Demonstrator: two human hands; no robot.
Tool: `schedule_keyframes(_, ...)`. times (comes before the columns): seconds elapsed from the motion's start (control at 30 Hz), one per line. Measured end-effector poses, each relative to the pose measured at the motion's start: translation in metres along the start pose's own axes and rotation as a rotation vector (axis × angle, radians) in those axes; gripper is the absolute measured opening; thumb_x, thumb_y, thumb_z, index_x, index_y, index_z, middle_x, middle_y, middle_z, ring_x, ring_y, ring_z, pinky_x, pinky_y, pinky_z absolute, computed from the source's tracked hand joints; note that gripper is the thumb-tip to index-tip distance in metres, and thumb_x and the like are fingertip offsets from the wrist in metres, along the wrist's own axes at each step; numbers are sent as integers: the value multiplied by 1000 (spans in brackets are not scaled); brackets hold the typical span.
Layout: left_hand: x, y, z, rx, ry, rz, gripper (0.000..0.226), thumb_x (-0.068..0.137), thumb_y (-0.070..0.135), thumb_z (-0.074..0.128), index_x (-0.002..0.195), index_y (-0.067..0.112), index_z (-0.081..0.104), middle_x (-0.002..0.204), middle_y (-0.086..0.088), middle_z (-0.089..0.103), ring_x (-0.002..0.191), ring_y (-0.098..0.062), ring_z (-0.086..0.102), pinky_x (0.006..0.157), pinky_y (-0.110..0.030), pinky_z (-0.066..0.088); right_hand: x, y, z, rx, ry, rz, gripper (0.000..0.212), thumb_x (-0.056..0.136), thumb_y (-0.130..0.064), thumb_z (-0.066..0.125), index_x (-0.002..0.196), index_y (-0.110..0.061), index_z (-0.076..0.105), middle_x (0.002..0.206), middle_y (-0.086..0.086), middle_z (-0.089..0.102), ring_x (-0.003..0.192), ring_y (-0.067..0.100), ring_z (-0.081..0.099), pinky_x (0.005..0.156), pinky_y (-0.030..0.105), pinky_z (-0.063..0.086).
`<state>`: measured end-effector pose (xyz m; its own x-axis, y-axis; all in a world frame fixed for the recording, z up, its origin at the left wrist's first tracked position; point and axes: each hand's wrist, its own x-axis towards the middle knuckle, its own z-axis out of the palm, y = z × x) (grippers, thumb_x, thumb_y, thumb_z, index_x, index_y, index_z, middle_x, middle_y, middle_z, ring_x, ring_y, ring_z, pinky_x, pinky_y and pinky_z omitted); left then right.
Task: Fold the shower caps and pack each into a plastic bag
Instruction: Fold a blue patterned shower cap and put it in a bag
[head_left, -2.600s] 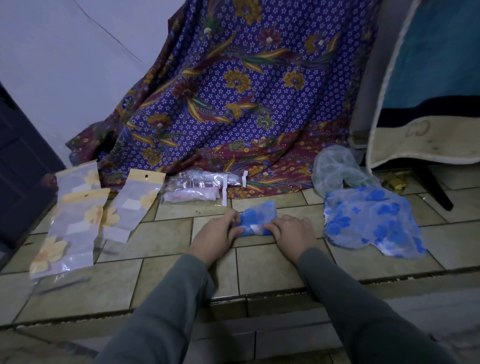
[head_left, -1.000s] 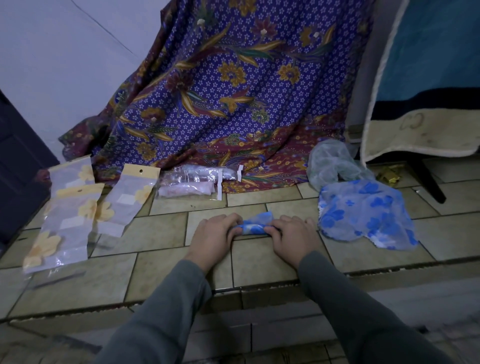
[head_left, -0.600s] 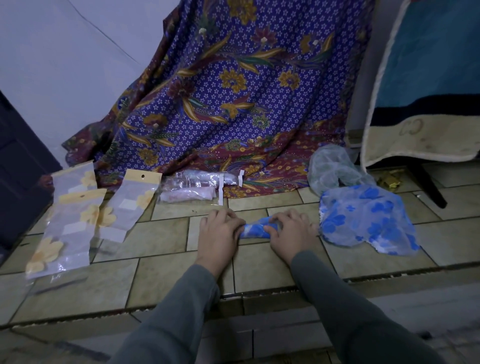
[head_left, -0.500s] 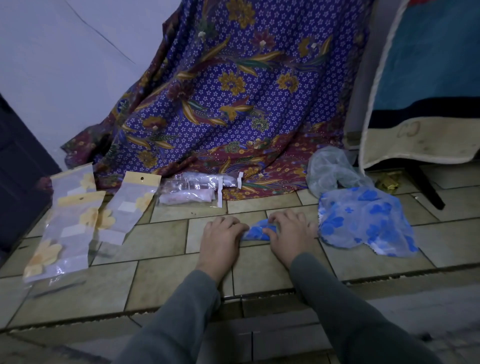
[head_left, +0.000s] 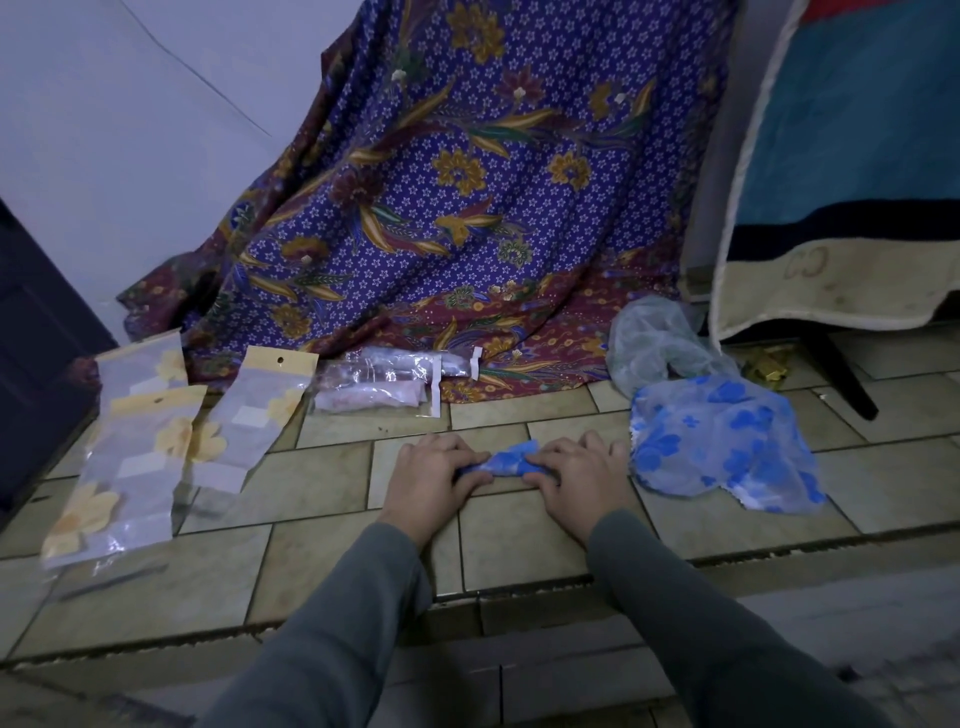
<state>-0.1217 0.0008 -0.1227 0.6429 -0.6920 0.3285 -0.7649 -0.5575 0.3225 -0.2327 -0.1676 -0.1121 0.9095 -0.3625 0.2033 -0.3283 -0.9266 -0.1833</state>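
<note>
A blue floral shower cap, folded into a narrow roll, lies on the tiled floor between my hands. My left hand grips its left end, fingers curled over it. Gripping the right end the same way is my right hand. Most of the roll is hidden under my fingers. An unfolded blue floral cap lies spread just to the right, and a pale grey-green cap sits crumpled behind it. Empty plastic bags with yellow flowers lie at the left.
Packed clear bags lie at the foot of a purple batik cloth draped against the wall. A blue and cream blanket hangs at the right. A dark door stands at the left. The tiled step's edge runs below my wrists.
The folded cap went from a small flat rectangle to a tight narrow roll under my fingers. Both hands stayed on it, closing over its ends.
</note>
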Motion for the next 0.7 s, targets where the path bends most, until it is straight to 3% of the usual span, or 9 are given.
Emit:
schedule_keyframes(0.13, -7, 0, 2, 1, 44, 34, 43, 85, 60, 41, 102, 35, 72, 84, 13, 63, 82, -14, 55, 70, -32, 34, -3, -1, 2, 5, 56, -32, 30, 93, -47, 46, 109, -36, 69, 105, -15, 65, 95, 17, 44, 71, 34, 13)
schedule_keyframes(0.23, -10, 4, 1, 17, 36, 32, 42, 87, 56, 37, 97, 35, 72, 83, 11, 64, 80, -17, 57, 69, -32, 30, -3, -3, -2, 14, 27, -6, 28, 95, -40, 45, 103, -32, 70, 101, -12, 65, 95, 17, 45, 75, 35, 16)
schedule_keyframes(0.37, -1, 9, -6, 11, -67, -71, 26, 93, 44, 49, 105, 33, 69, 99, 11, 66, 95, -14, 58, 75, -30, 28, 7, -9, -7, 77, -34, 73, 28, 96, -40, 44, 103, -31, 69, 106, -10, 65, 101, 16, 47, 83, 36, 23)
schedule_keyframes(0.47, 2, 13, -10, -25, -34, -84, 23, 90, 38, 56, 112, 32, 60, 93, 6, 70, 90, -17, 62, 79, -31, 34, 9, -10, -1, 87, -54, 76, 25, 97, -38, 42, 110, -33, 63, 108, -7, 63, 105, 17, 46, 83, 37, 26)
schedule_keyframes(0.53, 0, 14, -9, -5, -6, -55, 17, 90, 37, 57, 105, 31, 59, 87, 7, 70, 86, -17, 63, 78, -32, 36, 10, -11, 3, 114, -29, 74, 18, 96, -35, 44, 107, -35, 59, 106, -7, 62, 103, 18, 46, 79, 36, 26)
schedule_keyframes(0.7, 3, 9, -5, 24, 34, -67, 13, 88, 39, 59, 95, 34, 68, 101, 15, 62, 96, -12, 56, 78, -33, 33, 13, -10, 8, 162, 39, 77, 12, 92, -37, 52, 102, -35, 59, 107, -9, 53, 104, 17, 41, 77, 33, 24)
